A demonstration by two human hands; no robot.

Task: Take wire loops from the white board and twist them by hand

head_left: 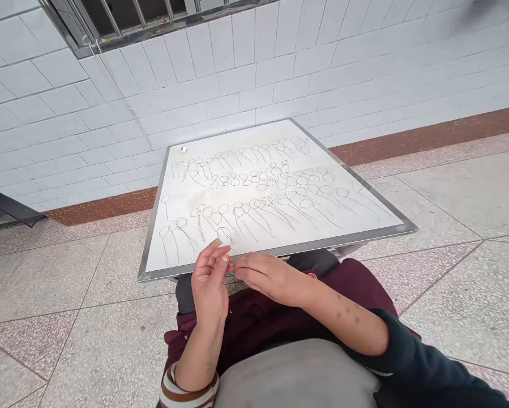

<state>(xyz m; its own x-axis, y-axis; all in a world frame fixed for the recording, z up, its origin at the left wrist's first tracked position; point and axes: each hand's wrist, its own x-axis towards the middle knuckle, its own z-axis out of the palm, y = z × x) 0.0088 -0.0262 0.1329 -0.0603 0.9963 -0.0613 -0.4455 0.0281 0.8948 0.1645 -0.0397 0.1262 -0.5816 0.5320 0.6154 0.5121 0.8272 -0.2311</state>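
Observation:
My left hand (212, 277) is closed in a pinch at the near edge of the white table, its thumb pressed to the fingertips. Close beside it, my right hand (269, 276) has its fingers bent together, with the fingertips almost meeting those of the left. A thin dark wire (230, 241) with a round loop shows just above the fingers and seems to run down between them. Many similar looped wires (307, 203) lie in rows on the white tabletop (275, 229), several of them with straight tails. Figure-eight wire shapes (235, 179) lie in the middle row.
A small white and red object (183, 150) sits at the table's far left corner. The table has a grey metal rim (322, 244) and stands close to a white tiled wall (237, 79). A white cord (122, 96) hangs from the barred window. Speckled floor tiles (122, 317) surround the table.

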